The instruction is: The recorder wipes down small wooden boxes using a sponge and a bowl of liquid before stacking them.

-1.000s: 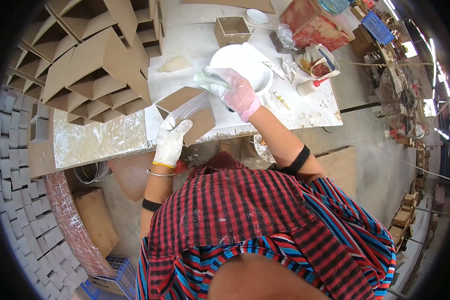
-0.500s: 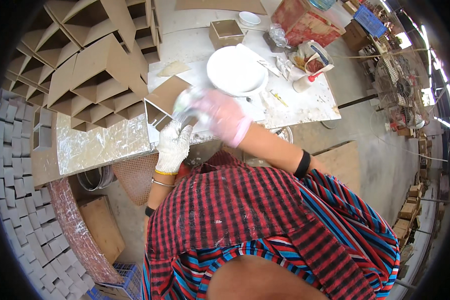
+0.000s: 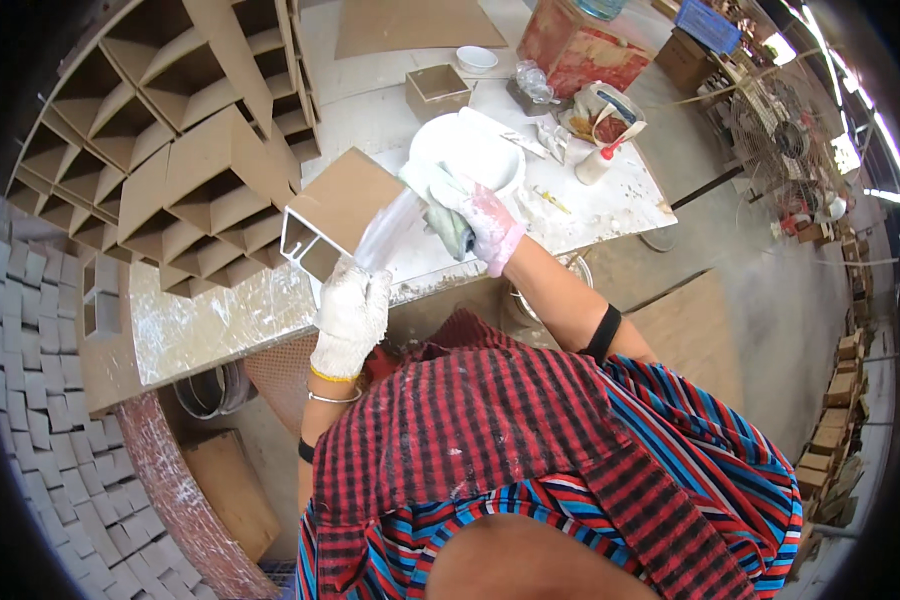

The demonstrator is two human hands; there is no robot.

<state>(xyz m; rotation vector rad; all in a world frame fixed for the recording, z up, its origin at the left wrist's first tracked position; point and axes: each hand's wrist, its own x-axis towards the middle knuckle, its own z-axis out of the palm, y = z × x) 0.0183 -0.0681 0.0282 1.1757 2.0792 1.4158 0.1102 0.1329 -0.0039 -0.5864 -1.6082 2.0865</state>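
Observation:
My left hand (image 3: 351, 310), in a white cotton glove, grips the lower end of a brown hollow rectangular block (image 3: 335, 212) and holds it tilted above the work table (image 3: 220, 320). My right hand (image 3: 478, 215), in a pink-stained glove, holds a wet greenish cloth (image 3: 448, 222) against the block's whitish side. Just behind the right hand sits a white round basin (image 3: 467, 150) on the table.
Stacked brown hollow blocks (image 3: 185, 150) fill the table's left and back. A small brown box (image 3: 438, 92), a small white bowl (image 3: 477, 58), a squeeze bottle (image 3: 598, 160), a bag (image 3: 604, 106) and a red container (image 3: 580, 45) stand behind. Grey bricks (image 3: 30, 330) lie at left.
The left hand has lifted and tilted the block higher. The right hand moved from the basin down to the block, then back up along its side with the cloth.

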